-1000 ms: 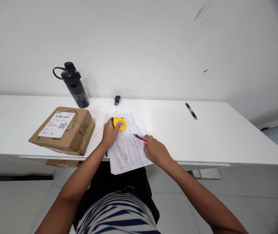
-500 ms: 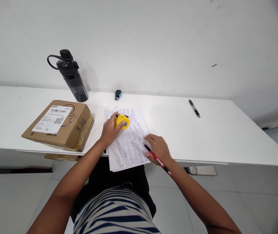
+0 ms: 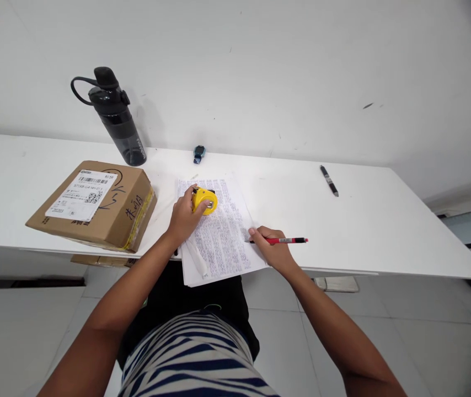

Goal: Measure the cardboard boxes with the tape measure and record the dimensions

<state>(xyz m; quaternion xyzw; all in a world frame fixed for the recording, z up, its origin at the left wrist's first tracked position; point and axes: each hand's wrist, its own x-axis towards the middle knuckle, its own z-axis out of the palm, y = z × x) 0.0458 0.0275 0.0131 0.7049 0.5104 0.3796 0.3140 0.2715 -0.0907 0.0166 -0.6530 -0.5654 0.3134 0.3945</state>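
My left hand (image 3: 185, 216) is closed around a yellow tape measure (image 3: 204, 202), which is over the upper part of a stack of handwritten paper sheets (image 3: 223, 242). The thumb lies across the tape measure's side. At the right edge of the sheets, my right hand (image 3: 272, 246) grips a red and black pen (image 3: 287, 240). The pen lies nearly level, its tip pointing left toward the paper and its back end out to the right. Whether the tip touches the paper I cannot tell. A pale, narrow strip (image 3: 197, 258) rests on the lower left of the sheets.
Left of the papers sits a labelled cardboard box (image 3: 130, 207), with a dark water bottle (image 3: 122, 127) behind it. A small watch (image 3: 198, 154) lies near the wall. A black pen (image 3: 328, 181) lies to the right on the white table (image 3: 368, 220).
The red and black pen has swung from a downward slant to nearly level, and my right hand's fingers have closed on it. The tape measure stays in my left hand. The view has shifted slightly.
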